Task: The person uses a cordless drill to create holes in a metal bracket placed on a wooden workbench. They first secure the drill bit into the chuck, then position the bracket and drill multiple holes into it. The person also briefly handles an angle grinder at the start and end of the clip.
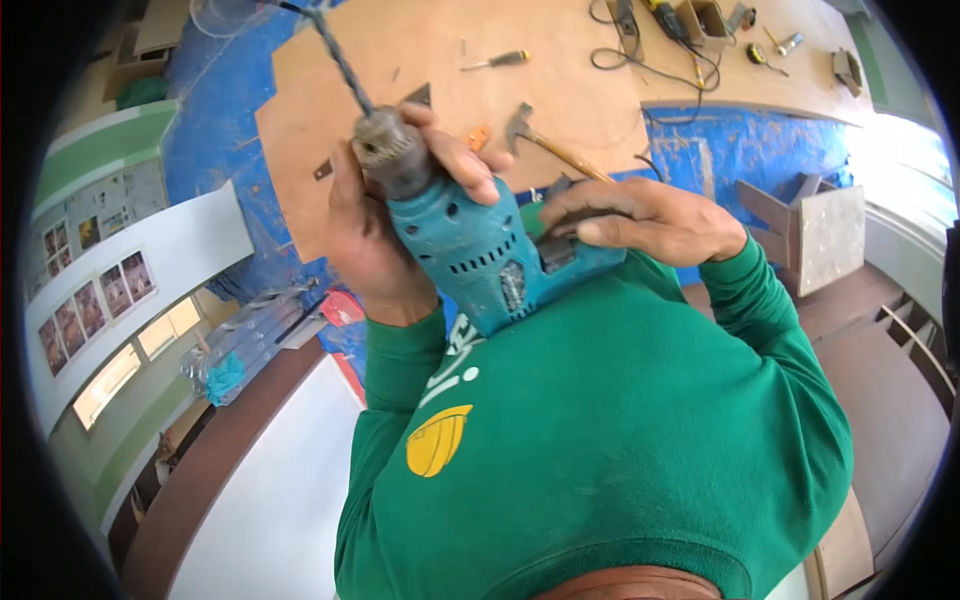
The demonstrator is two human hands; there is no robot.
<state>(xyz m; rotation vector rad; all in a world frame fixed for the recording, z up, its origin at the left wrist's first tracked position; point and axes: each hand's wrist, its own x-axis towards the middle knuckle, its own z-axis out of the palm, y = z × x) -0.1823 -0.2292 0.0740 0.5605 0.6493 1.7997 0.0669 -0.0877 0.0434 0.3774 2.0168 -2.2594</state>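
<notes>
A teal power drill is held close against my green-sleeved chest, tilted with its chuck up and to the left. From the chuck a long, dark twist drill bit points away toward the far left. My left hand is wrapped around the chuck and front of the drill, thumb and fingers on opposite sides. Around the drill's handle, near the black trigger, my right hand is closed; part of its grip is hidden behind the handle.
Beyond the drill lies a plywood sheet with a claw hammer, a screwdriver and an orange piece. Farther right, a wooden table carries a corded yellow-black tool and a tape measure. Blue sheeting covers the floor.
</notes>
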